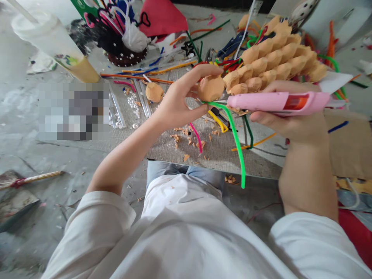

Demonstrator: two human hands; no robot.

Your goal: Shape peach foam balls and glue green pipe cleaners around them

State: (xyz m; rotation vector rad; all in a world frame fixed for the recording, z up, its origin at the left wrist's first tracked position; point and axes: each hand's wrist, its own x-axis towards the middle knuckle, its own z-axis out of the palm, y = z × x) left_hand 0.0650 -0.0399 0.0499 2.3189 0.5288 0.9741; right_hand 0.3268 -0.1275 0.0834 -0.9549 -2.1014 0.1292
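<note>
Hand assembly at a tabletop (162,145), read left to right. One rounded carton piece (154,92), apparently cut already, lies loose. The left hand (181,91) has its grip closed around a second, the held piece (211,87), with one end of a green stem (236,143) at its underside; whether the two are bonded cannot be told. The right hand's grip is wrapped around a pink glue gun (261,104), nozzle just beside the held piece; contact is unclear. The right hand (299,126) partly hides the carton panel (276,58), whose cups appear largely uncut. Joining thus seems under way, with the loose piece still stemless. Counts, left to right: one drink cup (58,54); white beads (133,102), too small to count; two separate carton pieces, at least; one magenta stem (197,137); one bright-green stem at the hand; one glue gun; one panel.
</note>
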